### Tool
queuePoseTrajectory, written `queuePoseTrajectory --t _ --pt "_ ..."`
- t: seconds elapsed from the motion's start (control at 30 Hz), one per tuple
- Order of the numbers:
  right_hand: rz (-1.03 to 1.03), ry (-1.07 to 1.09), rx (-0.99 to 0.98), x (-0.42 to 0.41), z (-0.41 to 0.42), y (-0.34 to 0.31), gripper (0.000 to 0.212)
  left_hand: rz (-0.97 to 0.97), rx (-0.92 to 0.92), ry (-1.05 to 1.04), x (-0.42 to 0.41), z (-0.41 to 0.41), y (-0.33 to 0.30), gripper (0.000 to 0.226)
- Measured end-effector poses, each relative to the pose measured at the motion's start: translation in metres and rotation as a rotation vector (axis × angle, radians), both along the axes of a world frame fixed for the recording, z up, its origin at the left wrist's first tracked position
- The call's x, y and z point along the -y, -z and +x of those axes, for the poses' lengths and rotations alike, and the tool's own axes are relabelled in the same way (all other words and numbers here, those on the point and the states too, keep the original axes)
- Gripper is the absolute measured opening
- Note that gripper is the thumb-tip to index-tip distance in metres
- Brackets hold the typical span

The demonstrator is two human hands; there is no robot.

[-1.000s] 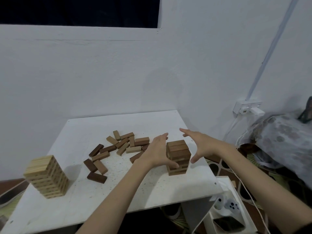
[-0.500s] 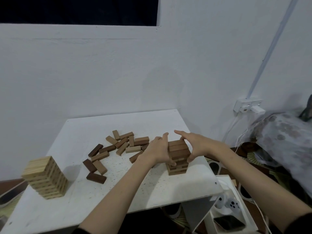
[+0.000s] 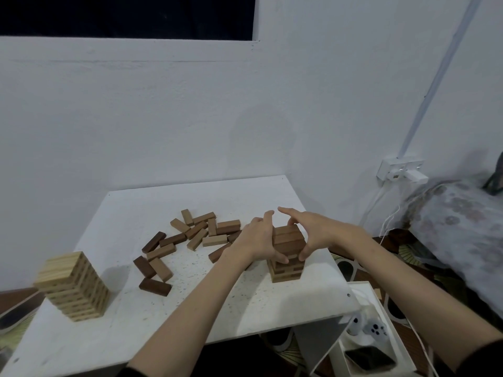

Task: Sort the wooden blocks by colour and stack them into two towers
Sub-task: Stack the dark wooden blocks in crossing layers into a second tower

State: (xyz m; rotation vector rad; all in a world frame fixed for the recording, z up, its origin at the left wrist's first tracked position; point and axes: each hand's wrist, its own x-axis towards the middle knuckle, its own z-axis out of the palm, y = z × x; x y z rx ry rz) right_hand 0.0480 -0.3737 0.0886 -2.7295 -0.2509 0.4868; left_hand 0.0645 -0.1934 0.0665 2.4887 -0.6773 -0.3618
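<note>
desk [image 3: 231, 308]: white top, speckled, set against a white wall [image 3: 163, 118].
dark tower [image 3: 287, 251]: brown blocks, stands near the desk's right front edge, upright, a few layers high; lower layers visible below the hands, top layer visible between them.
left hand [image 3: 258, 242]: on the tower's left side, fingers curled round the upper blocks, thumb tip low on the front face. grip clamped on the dark tower.
right hand [image 3: 318, 231]: on the tower's right side, thumb pressed to the front face near the left thumb, some fingers bent over the far top edge, index finger stretched out above the top. grip clamped on the dark tower.
light tower [image 3: 73, 285]: pale blocks, taller, stands at the desk's left front, well apart from the dark one, untouched.
loose blocks [image 3: 190, 235]: scattered mid-desk, left of and behind the dark tower; mix of dark brown and mid-brown, all lying flat, some touching or overlapping. One dark block [image 3: 155, 287] lies alone nearer the front.
wall socket [image 3: 400, 171]: right of the desk, white plug in it, cables hanging down.
white box [image 3: 381, 330]: below the desk's right corner, holds a game controller [image 3: 375, 329] and a dark phone [image 3: 370, 359].
patterned cloth [image 3: 462, 221]: far right, bundled.
</note>
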Motion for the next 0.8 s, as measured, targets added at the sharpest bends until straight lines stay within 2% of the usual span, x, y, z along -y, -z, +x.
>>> queuePoseTrajectory --t 0.3,0.6,0.7,0.8 --pt "-0.031 -0.022 0.032 -0.004 -0.003 0.001 0.127 0.053 0.013 0.017 -0.004 -0.001 -0.004 0.127" --pt "-0.026 -0.025 0.023 -0.010 -0.004 -0.001 0.124 -0.007 -0.032 0.010 -0.006 -0.001 -0.002 0.127" --pt "0.157 0.040 -0.010 -0.001 -0.012 -0.009 0.123 -0.168 -0.130 -0.002 -0.017 -0.002 -0.011 0.125" --pt "0.405 0.178 0.085 0.010 -0.023 -0.014 0.107 -0.517 -0.202 -0.120 -0.027 -0.006 -0.021 0.091"
